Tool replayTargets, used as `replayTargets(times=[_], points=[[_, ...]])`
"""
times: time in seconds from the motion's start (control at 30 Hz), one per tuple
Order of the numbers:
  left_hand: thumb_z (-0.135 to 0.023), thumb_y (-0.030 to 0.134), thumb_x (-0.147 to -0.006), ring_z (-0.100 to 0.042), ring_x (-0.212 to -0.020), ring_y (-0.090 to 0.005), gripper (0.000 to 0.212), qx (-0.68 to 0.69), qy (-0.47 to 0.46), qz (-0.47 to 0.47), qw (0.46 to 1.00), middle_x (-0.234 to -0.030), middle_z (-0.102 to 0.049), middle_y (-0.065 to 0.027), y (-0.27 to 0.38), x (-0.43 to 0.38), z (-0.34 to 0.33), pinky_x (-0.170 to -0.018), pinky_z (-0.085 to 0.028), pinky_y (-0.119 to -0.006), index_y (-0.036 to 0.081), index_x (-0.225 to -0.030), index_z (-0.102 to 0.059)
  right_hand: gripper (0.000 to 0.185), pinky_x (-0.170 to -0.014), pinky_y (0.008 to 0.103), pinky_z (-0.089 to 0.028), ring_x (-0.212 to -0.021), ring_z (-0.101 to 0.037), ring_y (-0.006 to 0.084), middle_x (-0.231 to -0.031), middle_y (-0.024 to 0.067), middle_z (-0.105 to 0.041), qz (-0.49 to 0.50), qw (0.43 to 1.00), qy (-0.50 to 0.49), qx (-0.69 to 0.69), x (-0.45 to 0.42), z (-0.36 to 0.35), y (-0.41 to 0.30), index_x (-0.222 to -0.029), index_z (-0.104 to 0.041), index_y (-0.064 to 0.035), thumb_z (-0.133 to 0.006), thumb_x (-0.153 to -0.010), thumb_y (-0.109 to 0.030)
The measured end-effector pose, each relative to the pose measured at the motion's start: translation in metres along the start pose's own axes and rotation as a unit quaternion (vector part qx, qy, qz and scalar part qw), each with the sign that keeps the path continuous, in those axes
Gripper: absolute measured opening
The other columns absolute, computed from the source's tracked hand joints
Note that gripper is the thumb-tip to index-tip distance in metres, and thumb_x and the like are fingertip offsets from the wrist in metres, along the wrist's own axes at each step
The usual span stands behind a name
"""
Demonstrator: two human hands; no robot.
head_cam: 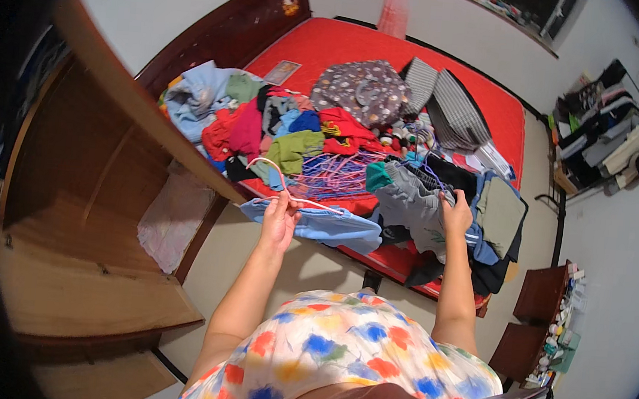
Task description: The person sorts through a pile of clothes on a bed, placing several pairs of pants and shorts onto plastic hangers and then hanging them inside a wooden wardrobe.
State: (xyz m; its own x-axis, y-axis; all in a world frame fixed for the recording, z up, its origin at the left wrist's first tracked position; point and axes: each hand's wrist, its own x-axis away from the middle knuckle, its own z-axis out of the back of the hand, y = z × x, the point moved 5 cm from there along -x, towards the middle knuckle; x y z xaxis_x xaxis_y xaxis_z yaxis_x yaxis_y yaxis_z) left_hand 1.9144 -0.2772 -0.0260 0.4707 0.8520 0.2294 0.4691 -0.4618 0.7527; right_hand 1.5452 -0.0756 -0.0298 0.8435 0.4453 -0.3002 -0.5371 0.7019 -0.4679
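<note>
My left hand (pixel 280 222) grips a pink clothes hanger (pixel 276 175) just below its hook. Light blue trousers or shorts (pixel 331 226) hang from that hanger, above the floor by the bed's edge. My right hand (pixel 456 212) pinches a purple hanger (pixel 433 172) that carries grey elastic-waist pants (pixel 412 204). The pants hang at the bed's front edge, with a dark print on them. Between my hands, a heap of pink and purple hangers (pixel 338 174) lies on the red mattress (pixel 340 38).
Mixed clothes (pixel 246 126) are piled on the bed's left. Folded garments (pixel 498 219) lie at its right, near a grey patterned bundle (pixel 362 87) and striped fabric boxes (pixel 456 109). An open wooden wardrobe (pixel 74 163) stands left; a loaded clothes rack (pixel 606 137) and drawer units (pixel 540 293) stand right.
</note>
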Motion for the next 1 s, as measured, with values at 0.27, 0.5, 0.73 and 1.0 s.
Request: replayTargets(times=[0.27,0.5,0.73,1.0], points=[[-0.045,0.037,-0.090,-0.058,-0.091,-0.0191,0.029,0.029,-0.048,-0.139,0.989,-0.088,-0.059,-0.0053,0.083,0.069,0.070,-0.078,-0.048,-0.032,0.011,-0.077,-0.047,0.038,-0.058,0.0381,-0.045,-0.069,-0.059,0.0330,-0.075,0.0131,-0.062,0.155,0.978,-0.034,-0.138,0.090,0.026,-0.162,-0.089,-0.057,-0.0114,-0.067,-0.070,-0.043],[-0.043,0.033,-0.092,-0.061,-0.076,-0.0199,0.025,0.050,0.053,-0.187,0.980,-0.079,-0.058,-0.0048,0.160,0.136,0.141,-0.071,-0.049,-0.032,0.010,-0.084,-0.049,0.037,-0.063,0.0303,-0.044,-0.071,-0.059,0.0205,-0.080,0.0088,-0.063,0.210,0.902,-0.204,-0.317,0.167,0.007,-0.297,-0.091,-0.056,-0.0058,-0.071,-0.069,-0.031],[-0.041,0.032,-0.093,-0.059,-0.089,-0.0211,0.026,0.090,0.125,-0.223,0.963,-0.090,-0.058,-0.0082,0.200,0.171,0.215,-0.077,-0.047,-0.033,0.008,-0.102,-0.049,0.046,-0.067,0.0251,-0.043,-0.076,-0.053,0.0129,-0.086,0.0052,-0.057,0.150,0.719,-0.465,-0.494,0.243,-0.040,-0.403,-0.112,-0.048,-0.0054,-0.071,-0.072,-0.013],[-0.039,0.029,-0.094,-0.045,-0.110,-0.0171,0.037,-0.184,0.202,-0.295,0.916,-0.114,-0.052,-0.0086,0.269,0.177,0.248,-0.097,-0.031,-0.031,0.002,-0.118,-0.048,0.044,-0.080,0.0284,-0.044,-0.092,-0.055,0.0151,-0.102,0.0068,-0.057,0.028,0.495,-0.688,-0.530,0.343,-0.072,-0.520,-0.116,-0.047,-0.0022,-0.064,-0.075,-0.007]])
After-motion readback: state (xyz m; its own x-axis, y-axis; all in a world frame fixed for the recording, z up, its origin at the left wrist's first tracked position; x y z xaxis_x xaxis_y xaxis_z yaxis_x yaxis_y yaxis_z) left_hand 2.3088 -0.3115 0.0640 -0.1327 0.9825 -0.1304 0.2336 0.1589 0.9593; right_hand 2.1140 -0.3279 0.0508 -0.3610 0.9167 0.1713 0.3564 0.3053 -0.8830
